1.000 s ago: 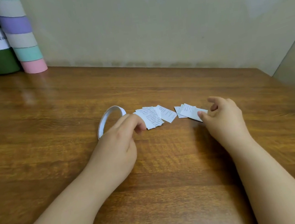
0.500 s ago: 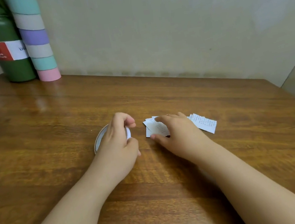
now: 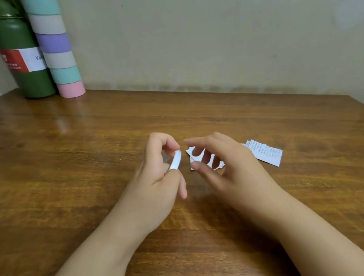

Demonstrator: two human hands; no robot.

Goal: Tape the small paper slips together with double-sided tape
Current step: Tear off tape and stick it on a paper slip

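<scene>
The left hand (image 3: pixel 158 175) hides most of the tape roll (image 3: pixel 176 160), the right hand (image 3: pixel 223 162) covers much of the paper slips (image 3: pixel 267 153) whose print is too small to read, and the green bottle (image 3: pixel 23 65) is cut off at the top edge.

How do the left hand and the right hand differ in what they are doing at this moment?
The left hand pinches the white tape roll between thumb and forefinger; the right hand holds nothing. The left's fingers curl tight; the right's spread loosely above the paper slips. Both are raised over the wooden table.
</scene>
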